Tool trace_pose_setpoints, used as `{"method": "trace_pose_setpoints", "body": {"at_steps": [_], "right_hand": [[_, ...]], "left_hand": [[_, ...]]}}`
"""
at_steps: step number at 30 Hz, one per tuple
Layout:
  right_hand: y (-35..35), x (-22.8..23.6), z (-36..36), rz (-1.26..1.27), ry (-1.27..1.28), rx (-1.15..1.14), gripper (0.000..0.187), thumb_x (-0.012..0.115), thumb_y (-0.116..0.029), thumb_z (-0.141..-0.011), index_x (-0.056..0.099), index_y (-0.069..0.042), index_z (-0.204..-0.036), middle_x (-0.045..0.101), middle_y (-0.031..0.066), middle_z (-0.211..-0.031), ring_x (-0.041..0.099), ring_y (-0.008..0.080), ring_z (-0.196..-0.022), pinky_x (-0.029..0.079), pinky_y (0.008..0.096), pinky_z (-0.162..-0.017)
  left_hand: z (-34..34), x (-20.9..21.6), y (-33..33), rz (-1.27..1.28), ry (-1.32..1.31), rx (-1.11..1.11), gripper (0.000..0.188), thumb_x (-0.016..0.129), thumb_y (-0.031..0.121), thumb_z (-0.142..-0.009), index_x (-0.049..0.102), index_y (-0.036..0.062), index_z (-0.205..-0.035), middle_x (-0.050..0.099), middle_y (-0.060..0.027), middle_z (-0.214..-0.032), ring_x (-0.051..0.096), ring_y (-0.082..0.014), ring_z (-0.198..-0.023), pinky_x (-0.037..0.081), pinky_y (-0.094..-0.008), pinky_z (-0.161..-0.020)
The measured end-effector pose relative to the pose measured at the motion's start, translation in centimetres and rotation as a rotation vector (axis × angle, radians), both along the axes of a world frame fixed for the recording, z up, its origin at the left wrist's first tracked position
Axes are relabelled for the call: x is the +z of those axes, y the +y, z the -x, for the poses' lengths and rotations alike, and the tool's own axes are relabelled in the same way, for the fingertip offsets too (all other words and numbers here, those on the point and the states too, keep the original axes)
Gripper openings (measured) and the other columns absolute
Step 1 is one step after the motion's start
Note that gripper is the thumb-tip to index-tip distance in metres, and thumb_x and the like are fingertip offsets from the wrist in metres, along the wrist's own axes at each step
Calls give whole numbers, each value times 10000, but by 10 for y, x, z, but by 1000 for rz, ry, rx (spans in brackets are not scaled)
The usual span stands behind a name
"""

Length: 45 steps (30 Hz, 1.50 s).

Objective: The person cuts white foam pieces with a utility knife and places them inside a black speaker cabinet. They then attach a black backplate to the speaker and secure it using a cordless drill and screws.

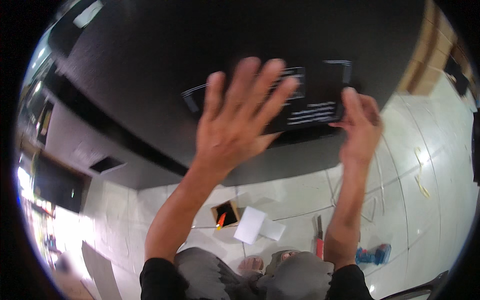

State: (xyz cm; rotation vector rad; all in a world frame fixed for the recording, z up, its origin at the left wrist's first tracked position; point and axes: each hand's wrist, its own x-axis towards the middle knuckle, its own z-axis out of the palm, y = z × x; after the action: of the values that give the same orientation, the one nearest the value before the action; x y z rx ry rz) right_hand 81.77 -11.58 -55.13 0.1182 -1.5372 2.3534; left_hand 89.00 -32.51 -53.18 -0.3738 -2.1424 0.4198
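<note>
One left hand (pixel 227 132) splays; right hand (pixel 363 125) meets black sheet (pixel 317 90) (flat, printed).

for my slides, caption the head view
Left hand spread over white print on a black surface, right hand beside the print.

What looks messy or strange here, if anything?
Just the floor looks untidy: a small open box, two white pieces, a red-handled tool, a blue tool and a yellowish strip lie scattered about. I see nothing clearly spilled or broken.
</note>
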Motion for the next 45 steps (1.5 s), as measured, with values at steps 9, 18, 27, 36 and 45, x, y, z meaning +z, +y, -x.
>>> {"method": "trace_pose_setpoints", "body": {"at_steps": [9, 18, 27, 36, 45], "right_hand": [[-4, 3, -3, -61, 20, -84, 259, 776, -301, -901, 693, -55, -894, 505, -49, -651, 501, 29, -553, 516, 214, -525], [0, -5, 2, -24, 63, -24, 251, 747, -290, -929, 691, -46, -945, 532, -36, -687, 563, 43, -601, 509, 211, -532], [2, -3, 2, -61, 39, -24, 251, 727, -284, -940, 680, -42, -992, 545, -32, -695, 575, 54, -601, 517, 228, -564], [3, -2, -3, -39, 3, -53, 316, 781, -315, -882, 718, -29, -1000, 600, -2, -775, 597, 61, -685, 541, 245, -544], [12, 14, -8, -191, -27, -44, 316, 810, -336, -858, 719, -34, -868, 586, -27, -655, 489, 43, -597, 374, 214, -553]], "left_hand": [[0, -1, -2, 32, -44, -15, 1210, 867, 578, -601, 260, 267, -1601, 197, -37, -1682, 169, -281, -1552, 71, -580, -1255], [4, -2, -2, 30, 8, -68, 965, 811, 419, -763, 326, 227, -1574, 227, -43, -1673, 172, -282, -1551, 68, -574, -1259], [3, -2, -2, 18, 8, -72, 749, 665, 286, -908, 328, 220, -1574, 230, -45, -1672, 170, -277, -1552, 75, -559, -1264], [-5, 2, 4, 21, -64, 40, 1152, 919, 502, -578, 354, 320, -1564, 240, -8, -1671, 169, -260, -1552, 40, -510, -1273], [2, -3, 4, -102, 40, -64, 1177, 967, 503, -454, 453, 360, -1503, 314, 28, -1642, 219, -251, -1540, 68, -508, -1275]]}}
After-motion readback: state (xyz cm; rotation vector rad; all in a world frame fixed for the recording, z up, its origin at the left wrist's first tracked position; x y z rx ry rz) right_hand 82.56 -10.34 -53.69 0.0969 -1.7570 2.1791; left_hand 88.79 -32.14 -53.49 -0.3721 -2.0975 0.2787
